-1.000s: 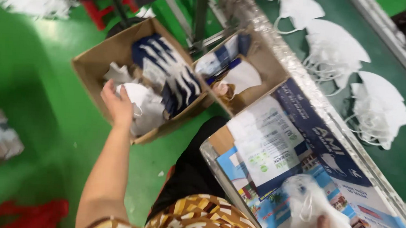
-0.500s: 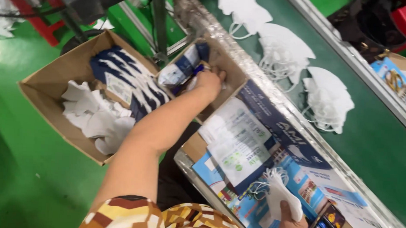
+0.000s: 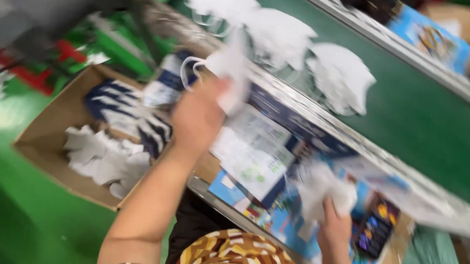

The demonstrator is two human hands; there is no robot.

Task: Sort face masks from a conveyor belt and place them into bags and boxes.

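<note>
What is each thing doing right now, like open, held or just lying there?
left hand: raised, holding a white mask
right hand: gripping another white mask
cardboard box: open, holding white and blue packets
masks on green belt: lying loose
leaflets: lying flat on the stack

I count three white masks [image 3: 340,73] on the green belt [image 3: 431,119], one in each of my two hands, and one cardboard box [image 3: 50,134].

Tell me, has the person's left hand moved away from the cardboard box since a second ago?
Yes. The left hand rose out of the cardboard box toward the green belt, holding a white mask.
</note>
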